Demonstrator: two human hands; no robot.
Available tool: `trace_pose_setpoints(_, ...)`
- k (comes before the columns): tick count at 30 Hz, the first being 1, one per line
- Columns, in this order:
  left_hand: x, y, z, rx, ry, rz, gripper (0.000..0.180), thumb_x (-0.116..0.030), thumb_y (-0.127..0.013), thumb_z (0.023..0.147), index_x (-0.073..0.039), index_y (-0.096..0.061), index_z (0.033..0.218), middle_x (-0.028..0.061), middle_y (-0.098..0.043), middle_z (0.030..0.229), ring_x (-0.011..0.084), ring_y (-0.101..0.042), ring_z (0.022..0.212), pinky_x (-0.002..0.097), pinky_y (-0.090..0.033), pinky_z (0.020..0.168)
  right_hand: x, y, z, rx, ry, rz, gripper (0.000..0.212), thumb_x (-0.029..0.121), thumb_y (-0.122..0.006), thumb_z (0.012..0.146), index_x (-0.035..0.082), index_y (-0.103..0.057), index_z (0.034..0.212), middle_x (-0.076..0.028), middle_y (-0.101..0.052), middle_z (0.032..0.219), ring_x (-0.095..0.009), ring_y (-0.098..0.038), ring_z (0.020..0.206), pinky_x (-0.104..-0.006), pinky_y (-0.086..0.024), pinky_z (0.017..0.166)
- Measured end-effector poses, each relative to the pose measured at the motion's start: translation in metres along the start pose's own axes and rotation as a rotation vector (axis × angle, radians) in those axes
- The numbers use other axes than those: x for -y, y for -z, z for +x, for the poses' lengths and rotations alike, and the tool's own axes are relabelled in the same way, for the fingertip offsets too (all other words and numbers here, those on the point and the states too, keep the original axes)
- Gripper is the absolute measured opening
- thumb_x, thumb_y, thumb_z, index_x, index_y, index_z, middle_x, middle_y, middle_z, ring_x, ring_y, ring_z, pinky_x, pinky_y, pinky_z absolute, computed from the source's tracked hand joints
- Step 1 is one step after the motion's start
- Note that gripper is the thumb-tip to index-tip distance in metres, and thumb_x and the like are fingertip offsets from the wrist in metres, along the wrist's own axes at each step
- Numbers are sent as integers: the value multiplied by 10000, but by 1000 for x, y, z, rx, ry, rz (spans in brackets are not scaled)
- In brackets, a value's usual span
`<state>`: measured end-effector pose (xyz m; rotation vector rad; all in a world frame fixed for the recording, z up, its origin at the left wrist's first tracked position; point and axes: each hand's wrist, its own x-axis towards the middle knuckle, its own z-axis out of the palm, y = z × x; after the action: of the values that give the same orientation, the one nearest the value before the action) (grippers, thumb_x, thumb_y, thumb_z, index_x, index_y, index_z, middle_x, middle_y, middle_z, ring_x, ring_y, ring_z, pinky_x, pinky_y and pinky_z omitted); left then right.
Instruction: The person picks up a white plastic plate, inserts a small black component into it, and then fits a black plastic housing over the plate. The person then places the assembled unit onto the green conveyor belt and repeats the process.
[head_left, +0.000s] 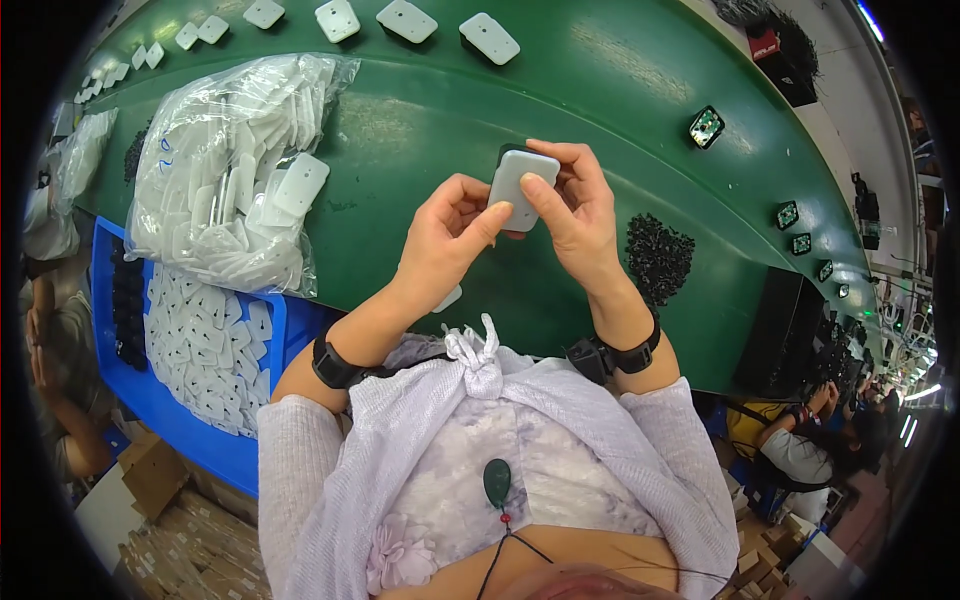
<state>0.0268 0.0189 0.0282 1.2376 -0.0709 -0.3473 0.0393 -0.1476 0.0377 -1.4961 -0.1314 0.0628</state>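
Both of my hands hold a small rounded-rectangular device casing (522,185), with a white cover facing up and a dark edge behind its top. My left hand (450,235) grips its lower left side, thumb pressed near the edge. The thumb of my right hand (575,205) lies on the cover's face, with fingers curled round the right side and top. What lies under the casing is hidden. Close by on the right is a heap of small black parts (658,260). Below my left hand, a white piece (448,298) shows partly.
A clear bag (235,170) of white covers lies left on the green bench (400,130). Beside it stands a blue crate (215,450) holding more white pieces. White covers (490,38) line the far side; circuit boards in black shells (706,127) sit right, near a black box (780,330).
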Motion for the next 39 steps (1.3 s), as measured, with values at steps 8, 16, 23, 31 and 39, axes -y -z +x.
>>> trace_pose_setpoints(8, 10, 30, 21, -20, -893, 1243, 417, -92, -752, 660, -13, -583, 1033, 107, -591, 1039, 276, -597, 915, 380, -466, 837, -6, 15, -1, 136, 48, -131, 461, 78, -669, 853, 25, -479, 1270, -83, -595, 1141, -153, -558, 1063, -290, -446, 926)
trace_pose_setpoints(16, 25, 32, 15, 70, -623, 1218, 682, -136, -774, 632, -44, -483, 1242, 106, -534, 1205, 290, -495, 1139, 430, -362, 994, -26, 14, -19, 150, 195, -640, 318, 3, -648, 826, 6, -592, 1139, -106, -614, 1164, -181, -550, 1128, -314, -440, 957)
trace_pose_setpoints(23, 26, 24, 15, -1, -602, 1041, 737, -145, -776, 674, -43, -444, 1323, 112, -553, 1199, 296, -507, 1133, 407, -379, 982, -22, 20, -23, -30, -16, -15, 347, 36, -539, 936, -27, -453, 1266, -152, -553, 1239, -200, -547, 1136, -313, -428, 987)
trace_pose_setpoints(31, 10, 0, 9, 143, -39, 49, 452, -75, -605, 900, 22, -458, 1316, 71, -563, 1196, 127, -533, 1063, 293, -456, 916, -13, 21, -25, 56, -310, 648, 430, 311, -418, 1002, -5, -424, 1293, -184, -558, 1229, -268, -565, 1149, -386, -476, 979)
trace_pose_setpoints(39, 2, -9, 11, 108, 57, -65, 447, -51, -611, 886, 21, -450, 1297, 71, -566, 1154, 112, -543, 1038, 269, -457, 897, -13, 14, -31, 51, -361, 722, 431, 323, -435, 995, -2, -432, 1278, -173, -559, 1216, -254, -571, 1133, -382, -490, 970)
